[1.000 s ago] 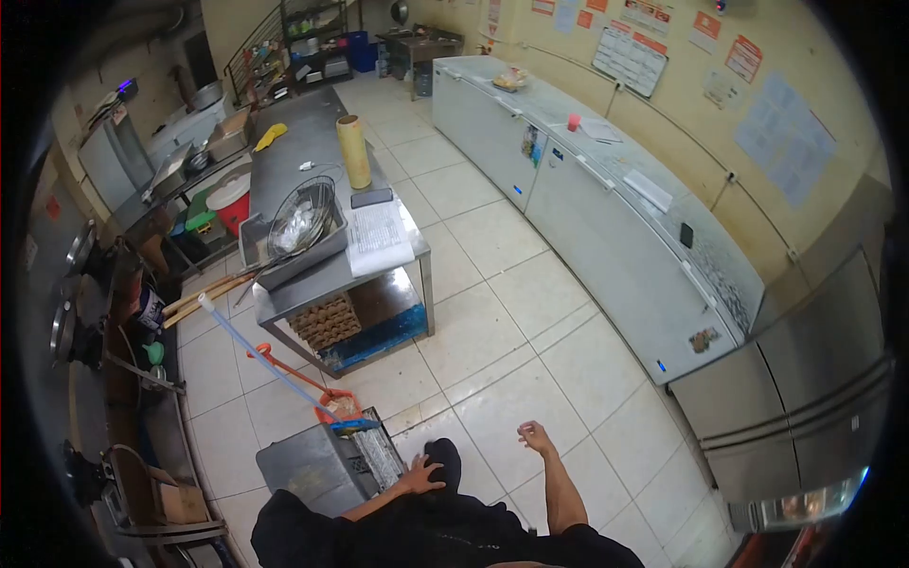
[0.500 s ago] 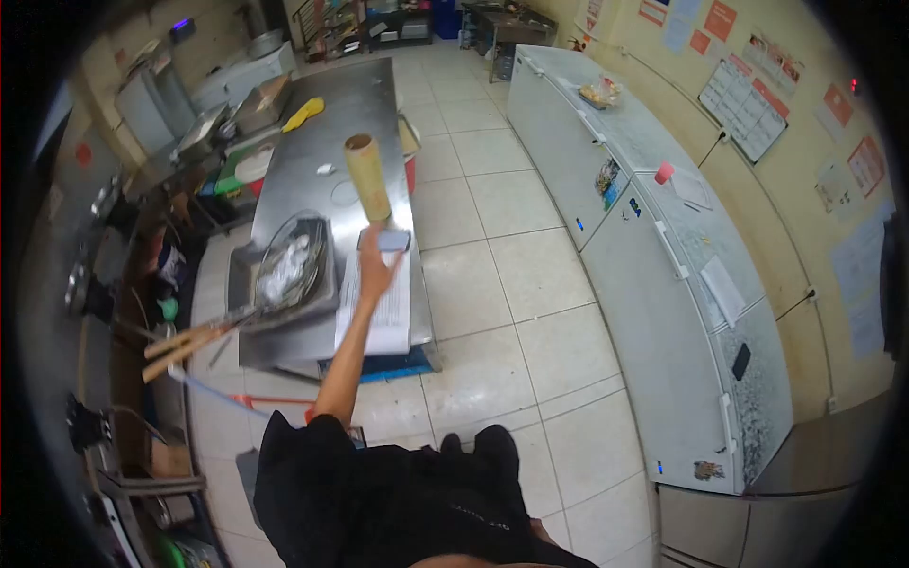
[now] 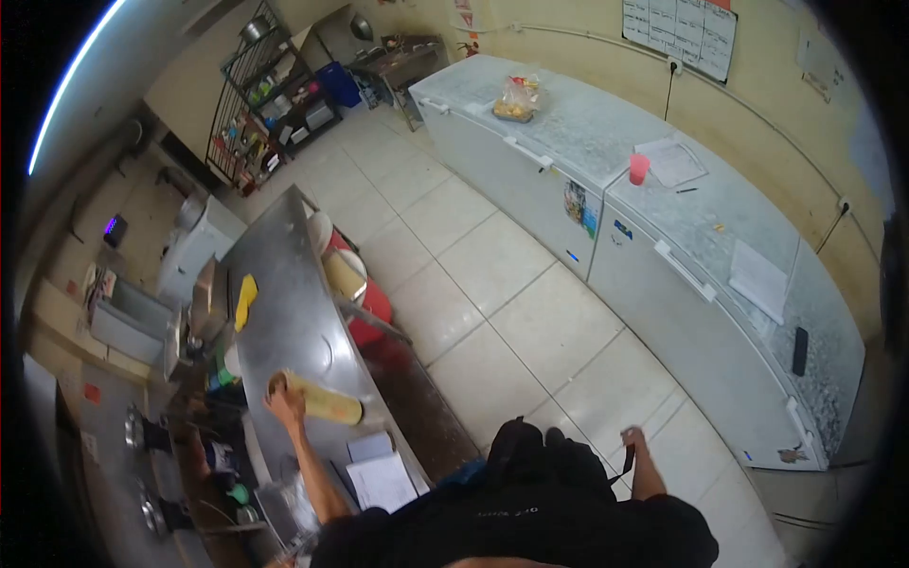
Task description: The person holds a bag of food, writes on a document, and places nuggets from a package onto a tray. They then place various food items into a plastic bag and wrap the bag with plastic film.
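My left hand is wrapped round the open end of a yellowish roll over the steel table. Beside the roll's other end lies a grey-blue phone, next to printed sheets. A tray holding crumpled, shiny material is partly visible near my left forearm. On the other side, away from the table, my right hand is closed, with a thin black strap running from it towards my dark clothing.
A yellow cloth lies on the table. Red buckets stand at its side. Along the wall run white chest freezers bearing a pink cup, a bagged food tray, papers and a black phone. Shelving stands behind.
The view has turned and tilted. My left hand has moved from near the phone to the top of the roll and closed on it. My right hand has come into view.
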